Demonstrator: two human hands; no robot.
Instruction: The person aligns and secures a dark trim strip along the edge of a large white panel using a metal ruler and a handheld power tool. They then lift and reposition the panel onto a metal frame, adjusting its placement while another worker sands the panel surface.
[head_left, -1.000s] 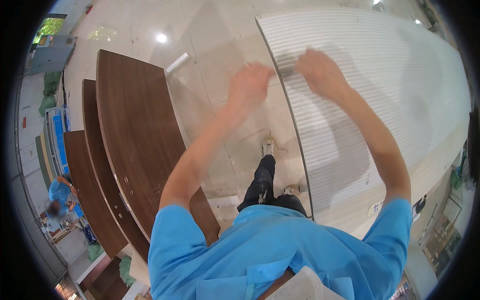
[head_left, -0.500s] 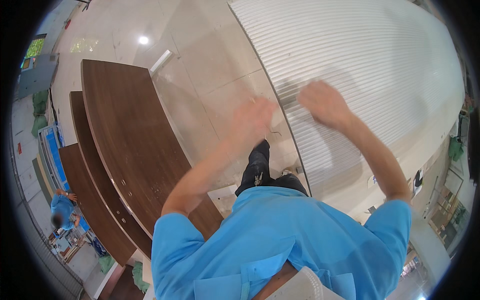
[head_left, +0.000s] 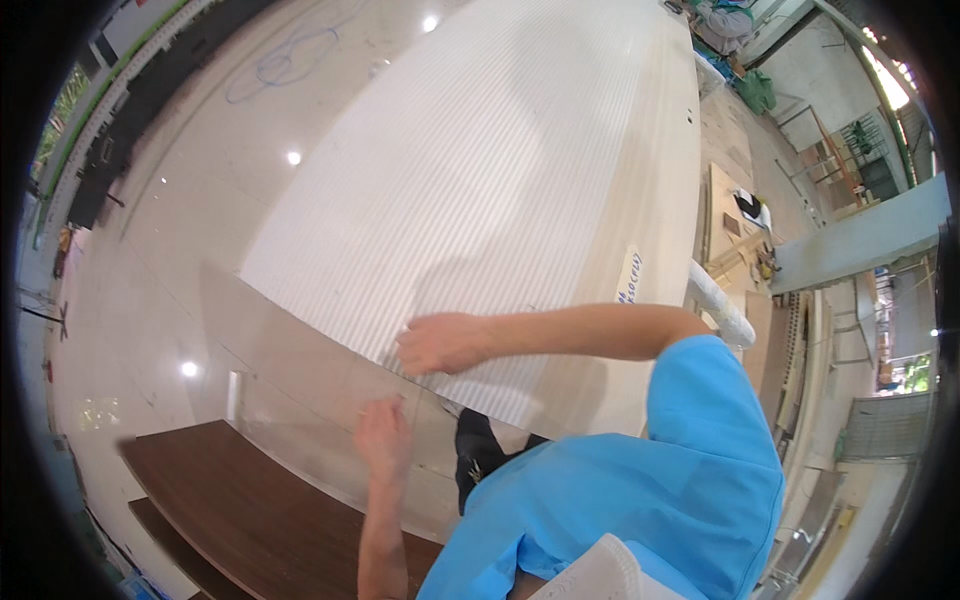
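A long white panel with narrow ridges (head_left: 480, 180) stretches away in front of me, smooth along its right side. My right hand (head_left: 440, 343) is closed over its near left edge, fingers curled down; whatever they may hold is hidden. Just off that edge, above the tiled floor, is my left hand (head_left: 384, 432). Motion blurs its fingers, so I cannot make out their grip. A handwritten label (head_left: 629, 275) lies on the smooth strip of the panel, near my right forearm.
Dark brown boards (head_left: 240, 490) stand in layers at the lower left. A blue cord or hose (head_left: 290, 60) lies looped on the far floor. Beyond the panel's right side are a white roll (head_left: 722, 305), a wooden bench with tools (head_left: 740, 220) and a pale beam (head_left: 860, 235).
My view has swung right, so the panel now fills the middle and the brown boards sit lower left. Both hands stay near the panel's edge, and the co-worker at the left is out of view.
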